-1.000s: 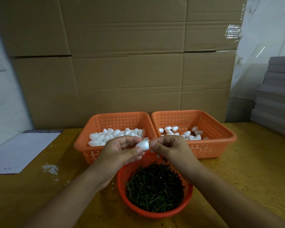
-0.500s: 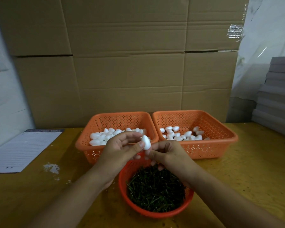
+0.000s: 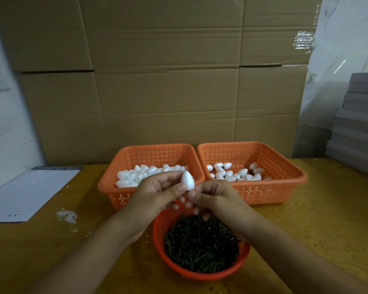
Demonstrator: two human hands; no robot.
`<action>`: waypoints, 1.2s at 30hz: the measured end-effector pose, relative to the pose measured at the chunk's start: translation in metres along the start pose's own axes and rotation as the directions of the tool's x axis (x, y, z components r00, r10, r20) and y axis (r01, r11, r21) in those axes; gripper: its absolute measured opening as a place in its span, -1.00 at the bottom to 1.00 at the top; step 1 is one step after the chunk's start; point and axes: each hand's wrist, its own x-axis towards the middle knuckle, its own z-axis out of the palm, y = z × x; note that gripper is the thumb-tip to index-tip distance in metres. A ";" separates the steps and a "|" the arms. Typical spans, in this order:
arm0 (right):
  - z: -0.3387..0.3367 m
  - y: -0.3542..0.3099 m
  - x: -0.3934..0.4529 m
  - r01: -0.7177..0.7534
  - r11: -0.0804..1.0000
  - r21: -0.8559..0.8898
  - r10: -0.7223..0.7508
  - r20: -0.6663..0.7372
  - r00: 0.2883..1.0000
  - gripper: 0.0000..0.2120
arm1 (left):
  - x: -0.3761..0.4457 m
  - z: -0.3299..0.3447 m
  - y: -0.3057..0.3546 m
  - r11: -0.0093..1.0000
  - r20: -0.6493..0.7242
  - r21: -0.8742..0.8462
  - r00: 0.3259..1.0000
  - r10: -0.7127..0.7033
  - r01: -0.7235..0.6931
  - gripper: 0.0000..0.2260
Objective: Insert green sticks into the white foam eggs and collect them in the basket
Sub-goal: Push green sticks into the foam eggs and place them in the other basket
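- White foam egg point(image 3: 187, 180) stands pointed end up, pinched between thumb and fingertips of the left hand point(image 3: 155, 195), above the gap between the baskets and the bowl.
- Right hand point(image 3: 216, 197) touches the egg's lower end with fingers curled closed; whether it holds a stick cannot be told.
- Round orange bowl point(image 3: 200, 274) just below the hands is filled with short green sticks point(image 3: 200, 249).
- Left orange basket point(image 3: 151, 153) holds a heap of plain foam eggs.
- Right orange basket point(image 3: 263, 153), touching it side by side, holds fewer eggs, spread loosely.
- Lined paper sheet point(image 3: 30, 192) lies at the left of the wooden table point(image 3: 327, 209); its dark header text is too blurred to read.
- Cardboard boxes point(image 3: 168, 81) stand behind.
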 end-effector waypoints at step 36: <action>-0.006 0.003 0.007 -0.020 0.995 0.094 0.039 -0.202 0.979 -0.83 | 0.004 -0.002 0.003 0.993 -0.186 0.080 0.978 0.098 -0.085 -0.73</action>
